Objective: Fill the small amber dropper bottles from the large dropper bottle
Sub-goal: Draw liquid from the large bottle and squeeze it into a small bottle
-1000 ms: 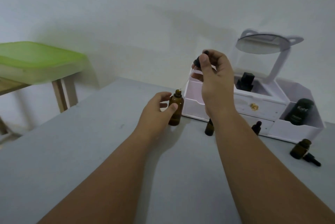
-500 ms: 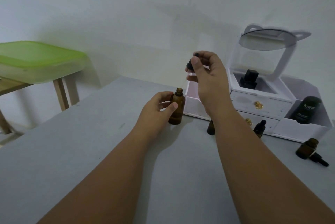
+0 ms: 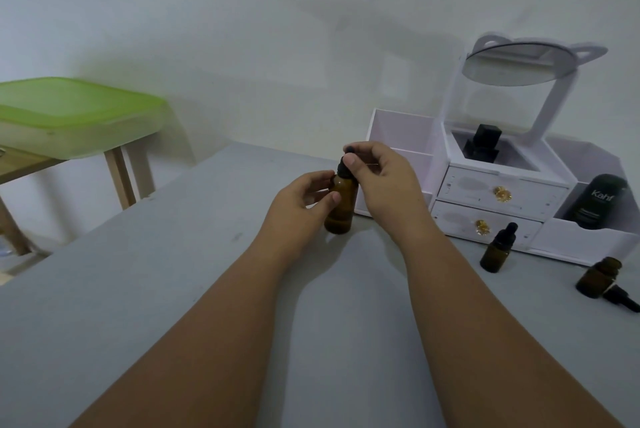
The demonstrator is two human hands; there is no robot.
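Note:
The large amber dropper bottle [image 3: 341,206] stands upright on the grey table [image 3: 138,289]. My left hand [image 3: 301,202] grips its body from the left. My right hand [image 3: 384,182] pinches the black dropper cap [image 3: 346,164], which sits on the bottle's neck. A small amber bottle [image 3: 497,253] with its black dropper cap on stands to the right. Farther right, another small amber bottle [image 3: 597,277] stands uncapped, with its black dropper [image 3: 623,301] lying beside it.
A white organiser [image 3: 502,192] with two drawers, a tilted mirror [image 3: 519,64] and a dark Kahf bottle [image 3: 597,202] stands at the back right. A green-lidded tub [image 3: 69,116] rests on a wooden table at the left, beyond the grey table's edge.
My right hand has come down with the dropper cap from above the large bottle onto its neck. My left hand has stayed on the bottle.

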